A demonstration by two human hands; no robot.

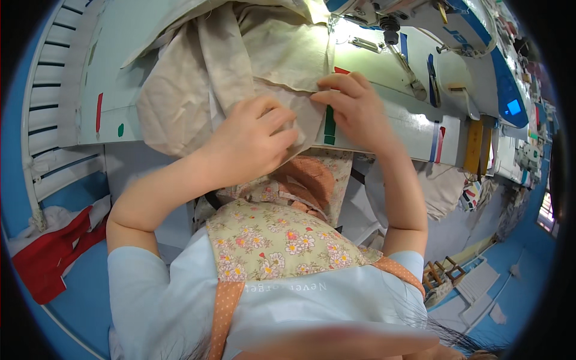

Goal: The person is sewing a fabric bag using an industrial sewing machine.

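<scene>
A beige cloth piece, perhaps part of a garment, lies in loose folds over the sewing table and hangs past its front edge. My left hand is closed on the cloth near that edge, with the fingers curled in. To its right, my right hand pinches the cloth's right edge between thumb and fingertips. Just beyond, the sewing machine shines a bright light where the cloth's far right edge lies. The needle area is partly out of view at the top.
On the machine bed lie scissors or snips and a brush-like tool. Coloured tape strips mark the table's front. A white slatted rack stands at left, above red cloth. More beige cloth hangs at right.
</scene>
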